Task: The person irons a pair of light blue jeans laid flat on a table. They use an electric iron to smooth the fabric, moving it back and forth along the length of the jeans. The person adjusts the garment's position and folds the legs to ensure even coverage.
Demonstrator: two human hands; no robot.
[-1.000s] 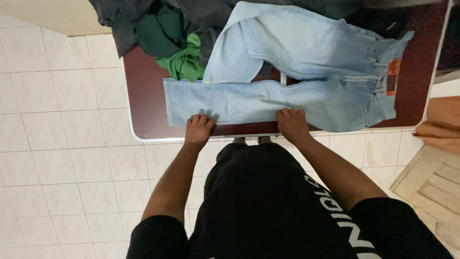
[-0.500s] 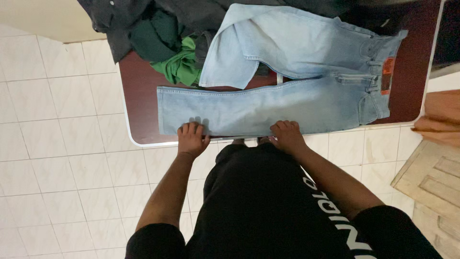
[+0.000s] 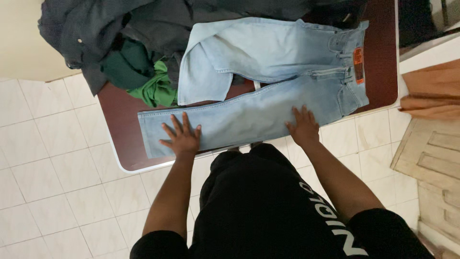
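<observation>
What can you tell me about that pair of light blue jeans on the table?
The jeans are pale, faded denim, spread across a dark reddish-brown table. The waistband, with belt loops, a pocket and an orange patch, lies at the right end. The near leg lies straight along the table's front edge; the far leg is folded back on itself. The left hand and right hand press flat, fingers spread, on the near leg. The far leg meets a heap of dark and green clothes.
</observation>
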